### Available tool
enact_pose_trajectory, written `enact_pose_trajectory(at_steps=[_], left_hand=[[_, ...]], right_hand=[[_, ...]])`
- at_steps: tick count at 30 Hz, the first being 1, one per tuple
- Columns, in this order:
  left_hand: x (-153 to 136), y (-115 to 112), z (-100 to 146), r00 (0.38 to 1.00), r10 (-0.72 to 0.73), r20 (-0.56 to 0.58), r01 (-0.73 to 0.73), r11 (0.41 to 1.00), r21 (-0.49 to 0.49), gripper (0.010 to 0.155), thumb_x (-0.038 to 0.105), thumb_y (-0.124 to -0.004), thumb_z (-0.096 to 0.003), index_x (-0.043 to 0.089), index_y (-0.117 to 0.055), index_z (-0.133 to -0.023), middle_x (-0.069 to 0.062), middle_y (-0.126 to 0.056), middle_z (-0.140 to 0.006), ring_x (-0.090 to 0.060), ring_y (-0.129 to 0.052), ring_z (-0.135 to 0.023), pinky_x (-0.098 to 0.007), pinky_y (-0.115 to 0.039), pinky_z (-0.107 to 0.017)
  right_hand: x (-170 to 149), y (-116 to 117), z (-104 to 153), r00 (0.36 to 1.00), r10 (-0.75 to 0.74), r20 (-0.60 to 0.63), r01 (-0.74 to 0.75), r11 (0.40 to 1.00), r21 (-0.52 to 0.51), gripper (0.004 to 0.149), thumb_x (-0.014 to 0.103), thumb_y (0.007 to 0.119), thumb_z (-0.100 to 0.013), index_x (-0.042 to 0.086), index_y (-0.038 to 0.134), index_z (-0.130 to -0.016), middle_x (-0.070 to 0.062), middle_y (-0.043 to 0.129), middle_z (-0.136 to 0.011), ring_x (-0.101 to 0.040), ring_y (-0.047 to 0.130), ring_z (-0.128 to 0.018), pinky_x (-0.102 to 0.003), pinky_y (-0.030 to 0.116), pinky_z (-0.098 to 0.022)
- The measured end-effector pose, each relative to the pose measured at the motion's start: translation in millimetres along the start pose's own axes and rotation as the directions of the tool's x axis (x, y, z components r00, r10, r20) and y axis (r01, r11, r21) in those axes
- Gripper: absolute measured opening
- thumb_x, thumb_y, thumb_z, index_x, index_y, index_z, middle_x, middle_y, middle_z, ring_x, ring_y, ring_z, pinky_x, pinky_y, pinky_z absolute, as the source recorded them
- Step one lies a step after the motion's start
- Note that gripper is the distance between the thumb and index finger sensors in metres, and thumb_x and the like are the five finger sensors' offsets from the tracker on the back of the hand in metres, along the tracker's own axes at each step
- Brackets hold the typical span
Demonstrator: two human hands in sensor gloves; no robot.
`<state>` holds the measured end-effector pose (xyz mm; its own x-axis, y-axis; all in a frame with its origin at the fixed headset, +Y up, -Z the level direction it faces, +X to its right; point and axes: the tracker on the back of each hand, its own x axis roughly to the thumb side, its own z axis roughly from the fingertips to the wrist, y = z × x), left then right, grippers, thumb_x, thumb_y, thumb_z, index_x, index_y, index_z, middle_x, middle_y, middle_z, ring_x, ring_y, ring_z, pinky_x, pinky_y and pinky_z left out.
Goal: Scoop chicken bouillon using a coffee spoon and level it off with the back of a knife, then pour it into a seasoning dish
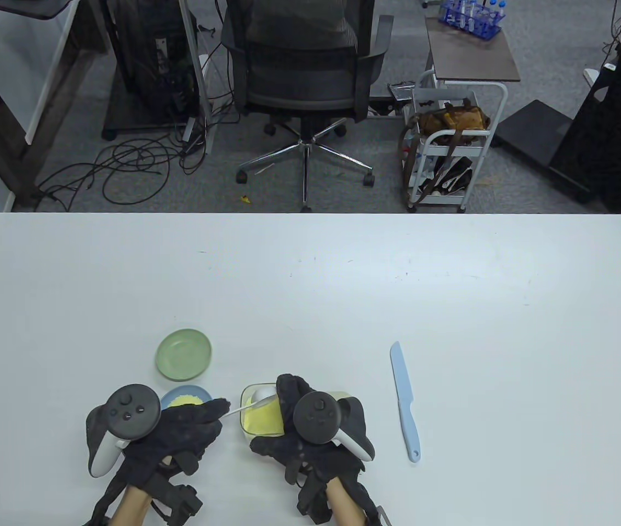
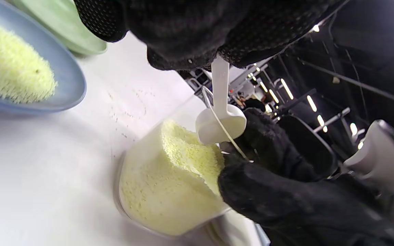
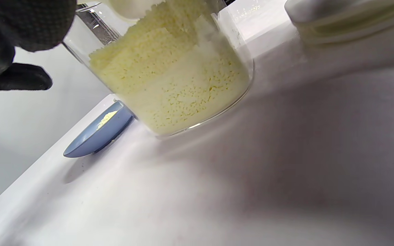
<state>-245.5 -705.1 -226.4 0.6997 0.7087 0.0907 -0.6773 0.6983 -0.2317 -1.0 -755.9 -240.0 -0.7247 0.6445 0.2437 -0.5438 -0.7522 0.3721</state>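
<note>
We pinch the white coffee spoon (image 2: 220,119) in left hand (image 1: 178,433) fingers; its bowl sits at three o'clock from them, inside the bouillon jar (image 1: 260,416) gripped by our right hand (image 1: 310,433).

The right hand (image 1: 310,433) covers the near side of the clear jar (image 1: 260,417). The left hand (image 1: 178,433) hides the spoon (image 2: 220,119) handle's end and part of the blue dish (image 1: 178,395).
</note>
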Motion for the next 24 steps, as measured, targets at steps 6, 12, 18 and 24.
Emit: enact_pose_trajectory(at_steps=[6, 12, 18, 24], left_hand=[[32, -2, -3, 0.969, -0.247, 0.024, 0.246, 0.968, 0.044, 0.041, 0.031, -0.093, -0.0401, 0.016, -0.089, -0.078, -0.014, -0.095, -0.043, -0.003, -0.088, -0.013, -0.048, -0.066, -0.063], [58, -6, -11, 0.911, -0.413, -0.015, 0.411, 0.909, -0.071, 0.040, 0.031, -0.093, -0.0406, 0.014, -0.090, -0.077, -0.014, -0.095, -0.039, -0.002, -0.086, -0.011, -0.048, -0.067, -0.062], [63, -4, -33, 0.925, -0.372, -0.081, 0.339, 0.901, -0.270, 0.040, 0.032, -0.091, -0.0402, 0.010, -0.092, -0.073, -0.011, -0.097, -0.027, 0.001, -0.082, -0.001, -0.044, -0.074, -0.054], [39, 4, -52, 0.965, -0.216, -0.149, 0.142, 0.907, -0.396, 0.043, 0.031, -0.087, -0.0427, -0.003, -0.090, -0.069, -0.009, -0.099, -0.013, 0.001, -0.085, 0.011, -0.035, -0.083, -0.041]], right_hand=[[0, 0, 0, 1.000, -0.003, -0.003, 0.003, 1.000, -0.003, 0.105, 0.052, 0.083, -0.043, 0.019, 0.000, -0.097, -0.017, 0.005, -0.107, -0.049, 0.025, -0.101, -0.073, 0.026, -0.071], [-1, 0, 0, 1.000, 0.002, -0.007, -0.002, 1.000, 0.001, 0.105, 0.052, 0.083, -0.042, 0.020, -0.001, -0.097, -0.016, 0.005, -0.107, -0.049, 0.025, -0.101, -0.073, 0.026, -0.071], [-1, 0, 0, 1.000, 0.000, -0.006, 0.000, 1.000, -0.002, 0.105, 0.052, 0.083, -0.042, 0.020, -0.001, -0.097, -0.016, 0.006, -0.107, -0.049, 0.025, -0.101, -0.073, 0.026, -0.071], [-2, 0, 0, 1.000, -0.002, -0.004, 0.002, 1.000, -0.003, 0.105, 0.052, 0.083, -0.042, 0.020, -0.001, -0.097, -0.016, 0.006, -0.107, -0.049, 0.025, -0.100, -0.073, 0.026, -0.071]])
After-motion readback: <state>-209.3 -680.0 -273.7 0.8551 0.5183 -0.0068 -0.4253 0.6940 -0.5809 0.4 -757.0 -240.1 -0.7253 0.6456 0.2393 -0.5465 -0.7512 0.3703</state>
